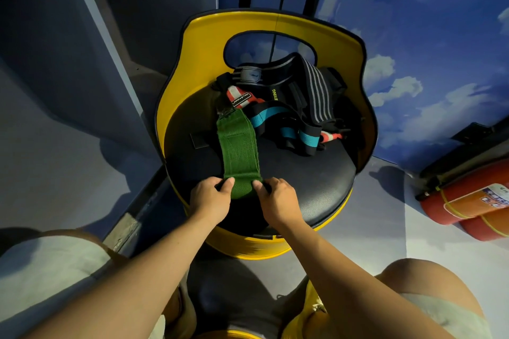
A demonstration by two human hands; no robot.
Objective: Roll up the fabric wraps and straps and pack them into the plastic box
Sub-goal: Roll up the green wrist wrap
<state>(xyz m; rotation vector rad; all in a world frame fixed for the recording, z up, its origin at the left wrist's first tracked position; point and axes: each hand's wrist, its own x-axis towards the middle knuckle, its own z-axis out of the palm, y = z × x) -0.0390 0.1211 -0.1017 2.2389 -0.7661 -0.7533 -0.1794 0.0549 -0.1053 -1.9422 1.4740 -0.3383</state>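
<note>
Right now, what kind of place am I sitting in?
Probably a gym or fitness studio, though I can't be sure. Elastic fabric wraps and straps lie piled on a yellow barrel-shaped seat with a black cushion, a red fire extinguisher lies on the floor, and the walls carry a painted blue sky mural.

The scene was dim, bluish and slightly soft throughout. Wide-angle distortion bowed the edges. A soft sheen lay on the round black padded seat [303, 173], and blurred shadows fell across the pale grey floor [385, 215] beside the glossy yellow barrel chair [275, 22].
</note>
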